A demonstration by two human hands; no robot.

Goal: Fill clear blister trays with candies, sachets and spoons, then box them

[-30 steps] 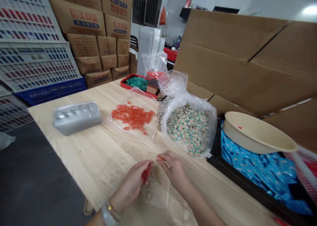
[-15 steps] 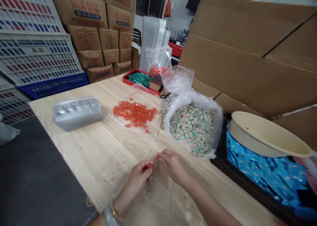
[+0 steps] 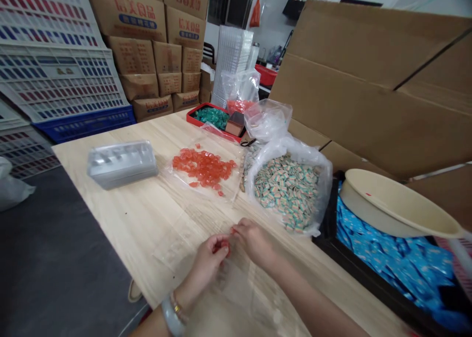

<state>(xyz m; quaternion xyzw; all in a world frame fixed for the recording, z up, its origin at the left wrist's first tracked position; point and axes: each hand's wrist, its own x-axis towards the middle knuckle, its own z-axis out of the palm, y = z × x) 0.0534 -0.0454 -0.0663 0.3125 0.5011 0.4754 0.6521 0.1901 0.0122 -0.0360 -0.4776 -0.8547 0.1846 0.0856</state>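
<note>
My left hand (image 3: 208,264) is closed around red translucent candies (image 3: 222,247), mostly hidden by the fingers. My right hand (image 3: 254,243) sits just beside it, its fingertips pinching a small red piece (image 3: 233,231). Beneath both hands lies a clear plastic bag (image 3: 236,290) on the light wooden table (image 3: 110,214). Farther up the table, a loose pile of red candies (image 3: 202,167) rests on a flattened plastic bag. To its right stands an open bag of wrapped teal-and-beige candies (image 3: 287,192). A silver bangle (image 3: 171,318) circles my left wrist.
A clear plastic tray stack (image 3: 121,164) lies at the table's left. A red tray of green candies (image 3: 211,117) stands at the back. At right, a black tray of blue packets (image 3: 391,258) holds a beige basin (image 3: 396,204). Cardboard sheets, stacked cartons and crates surround the table.
The whole view has shifted slightly, with the table contents sitting farther right. My left hand now covers more of the red candies, and my hands are closer together.
</note>
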